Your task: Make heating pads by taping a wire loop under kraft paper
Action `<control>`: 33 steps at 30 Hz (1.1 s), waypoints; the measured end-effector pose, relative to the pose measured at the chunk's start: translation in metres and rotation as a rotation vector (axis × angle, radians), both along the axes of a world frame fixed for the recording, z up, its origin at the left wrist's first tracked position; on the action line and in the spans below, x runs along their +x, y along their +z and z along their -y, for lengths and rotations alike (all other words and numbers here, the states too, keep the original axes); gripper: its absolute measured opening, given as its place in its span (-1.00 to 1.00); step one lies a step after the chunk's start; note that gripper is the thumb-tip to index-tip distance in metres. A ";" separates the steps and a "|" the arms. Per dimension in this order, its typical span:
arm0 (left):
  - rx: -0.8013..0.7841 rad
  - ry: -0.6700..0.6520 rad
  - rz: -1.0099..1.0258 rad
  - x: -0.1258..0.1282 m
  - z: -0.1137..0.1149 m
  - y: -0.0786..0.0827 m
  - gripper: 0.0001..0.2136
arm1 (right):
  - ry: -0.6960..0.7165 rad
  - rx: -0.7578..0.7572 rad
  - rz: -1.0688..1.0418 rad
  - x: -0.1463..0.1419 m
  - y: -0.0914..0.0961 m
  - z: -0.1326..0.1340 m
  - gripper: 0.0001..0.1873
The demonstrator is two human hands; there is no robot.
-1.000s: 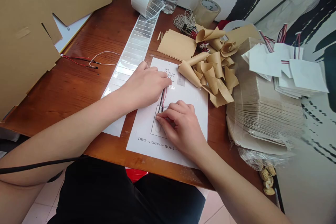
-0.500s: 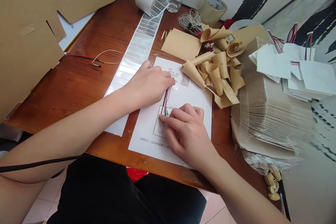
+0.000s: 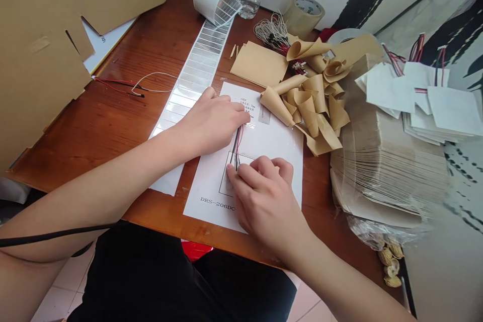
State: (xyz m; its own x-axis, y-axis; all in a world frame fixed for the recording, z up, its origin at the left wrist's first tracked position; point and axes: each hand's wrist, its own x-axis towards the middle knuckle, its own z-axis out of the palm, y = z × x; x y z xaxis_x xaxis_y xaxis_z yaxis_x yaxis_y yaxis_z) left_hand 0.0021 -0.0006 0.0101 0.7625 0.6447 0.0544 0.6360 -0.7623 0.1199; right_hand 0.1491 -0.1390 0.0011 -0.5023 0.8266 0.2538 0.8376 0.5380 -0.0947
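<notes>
Between my left hand (image 3: 221,123) and right hand (image 3: 268,196), the thin wires (image 3: 238,143) should be light, limp; I'd pinch near their ends. Whether either curled hand grips, I can't tell.

1. White rectangular paper sheet with black print (image 3: 206,191): lies flat, its long side slanting from seven o'clock towards one o'clock, its five o'clock corner hidden. Small text lines sit near its twelve o'clock end; a black rectangular outline sits lower, with "DRS-206DC" legible towards seven o'clock.
2. Thin black and red insulated wires (image 3: 237,142): lie over the sheet, running roughly twelve to six o'clock, the red bowing towards three o'clock. Both ends are hidden.
</notes>
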 end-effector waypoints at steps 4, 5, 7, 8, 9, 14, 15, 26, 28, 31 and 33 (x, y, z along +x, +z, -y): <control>-0.014 0.008 0.007 0.000 0.001 0.002 -0.68 | 0.009 0.058 0.130 -0.005 0.002 0.006 -0.71; -0.030 0.008 0.009 -0.001 0.001 0.003 -0.69 | 0.009 0.059 0.144 -0.005 0.002 0.006 -0.71; -0.076 0.001 0.015 -0.003 -0.001 0.005 -0.69 | 0.005 0.053 0.146 -0.005 0.002 0.006 -0.72; -0.097 -0.004 0.016 -0.005 -0.002 0.006 -0.67 | 0.003 0.050 0.139 -0.005 0.002 0.006 -0.72; -0.115 -0.010 0.015 -0.006 -0.003 0.007 -0.64 | 0.002 0.047 0.132 -0.004 0.002 0.005 -0.72; -0.156 -0.017 -0.016 -0.009 -0.006 0.009 -0.54 | -0.003 0.037 0.096 -0.002 0.001 0.004 -0.71; -0.157 -0.017 -0.021 -0.009 -0.005 0.009 -0.53 | -0.011 0.033 0.088 -0.002 0.001 0.004 -0.71; -0.158 0.009 -0.045 -0.006 -0.004 0.011 -0.52 | -0.097 -0.048 -0.092 0.002 -0.001 -0.002 -0.71; -0.164 0.010 -0.042 -0.006 -0.004 0.011 -0.52 | -0.119 -0.053 -0.148 0.002 -0.001 -0.003 -0.70; -0.157 0.003 -0.029 -0.007 -0.004 0.010 -0.52 | -0.183 -0.007 -0.232 0.003 0.002 -0.006 -0.70; -0.152 -0.002 -0.021 -0.007 -0.004 0.009 -0.52 | -0.223 0.017 -0.262 0.005 0.003 -0.009 -0.76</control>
